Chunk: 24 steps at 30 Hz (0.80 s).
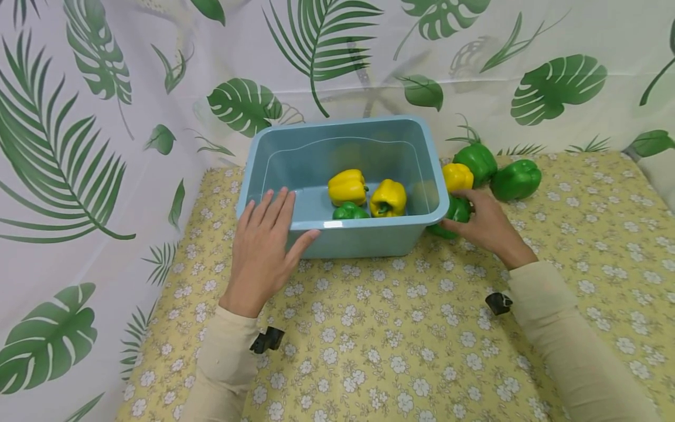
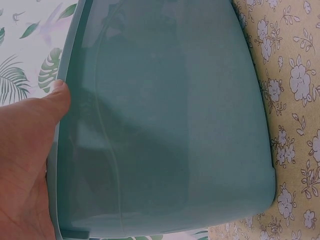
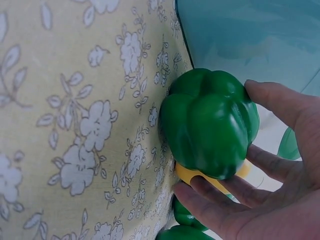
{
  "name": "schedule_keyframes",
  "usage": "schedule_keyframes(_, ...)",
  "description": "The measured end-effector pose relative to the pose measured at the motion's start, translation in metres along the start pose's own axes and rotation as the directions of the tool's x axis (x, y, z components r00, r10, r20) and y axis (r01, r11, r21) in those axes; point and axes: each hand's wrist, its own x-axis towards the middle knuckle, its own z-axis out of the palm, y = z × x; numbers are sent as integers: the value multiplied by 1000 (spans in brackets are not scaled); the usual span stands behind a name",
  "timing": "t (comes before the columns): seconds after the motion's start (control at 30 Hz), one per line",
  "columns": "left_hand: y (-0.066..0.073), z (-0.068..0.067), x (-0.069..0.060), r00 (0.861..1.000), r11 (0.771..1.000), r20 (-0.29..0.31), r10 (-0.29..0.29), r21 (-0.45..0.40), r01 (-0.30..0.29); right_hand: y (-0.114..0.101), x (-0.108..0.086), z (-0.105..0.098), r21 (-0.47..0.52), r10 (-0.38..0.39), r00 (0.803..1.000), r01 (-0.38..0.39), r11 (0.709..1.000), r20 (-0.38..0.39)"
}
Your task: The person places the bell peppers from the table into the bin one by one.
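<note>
A blue-grey plastic box (image 1: 364, 241) stands on the table near the back wall. My left hand (image 1: 263, 249) rests on its front rim at the left, fingers straight and reaching over the edge. In the left wrist view the thumb (image 2: 59, 97) touches the rim. To the right of the box, my right hand (image 1: 487, 225) holds a green bell pepper (image 3: 210, 122) between thumb and fingers, close to the tablecloth. Inside the box lie two yellow bell peppers (image 1: 347, 187) and a green bell pepper (image 1: 349, 211), partly hidden by the front wall.
Behind the right hand sit a yellow bell pepper (image 1: 457, 177) and two more green bell peppers (image 1: 517, 180). A yellow floral cloth (image 1: 369, 334) covers the table. A white leaf-print curtain (image 1: 369, 58) hangs at the back and left.
</note>
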Motion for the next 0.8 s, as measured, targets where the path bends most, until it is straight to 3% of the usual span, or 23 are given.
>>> schedule_keyframes(0.8, -1, 1, 0, 1000, 1000, -6, 7, 6, -7, 2, 1, 5, 10, -37, 999, 37, 999, 35)
